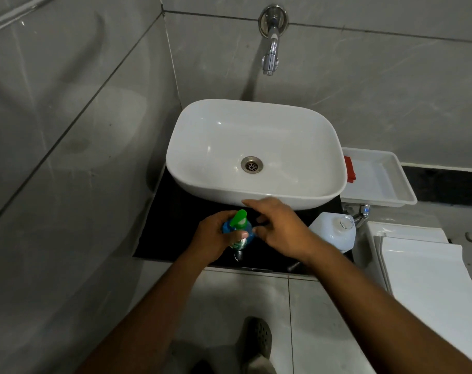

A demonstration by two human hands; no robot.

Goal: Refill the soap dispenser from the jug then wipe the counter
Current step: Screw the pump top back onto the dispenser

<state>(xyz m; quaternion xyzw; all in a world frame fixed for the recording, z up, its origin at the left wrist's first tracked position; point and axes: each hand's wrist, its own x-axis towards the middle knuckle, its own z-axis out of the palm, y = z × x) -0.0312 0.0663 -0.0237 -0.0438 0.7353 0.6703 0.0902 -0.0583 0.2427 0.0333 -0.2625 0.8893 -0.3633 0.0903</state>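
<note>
A soap dispenser (pixel 239 228) with a blue body and a green pump head stands on the black counter (pixel 170 228) in front of the white basin. My left hand (pixel 214 236) is wrapped around its body. My right hand (pixel 276 228) hovers just right of the pump with fingers spread and empty, fingertips close to the pump. A translucent white jug (pixel 334 230) with a clear cap stands on the counter at the right, beside my right wrist.
The white basin (pixel 305 203) fills the back of the counter under a chrome wall tap (pixel 271 54). A white tray (pixel 407 195) holding a red cloth (pixel 348 168) sits to the right. A white toilet cistern lid (pixel 429 271) lies lower right. Grey tiled walls close in on the left.
</note>
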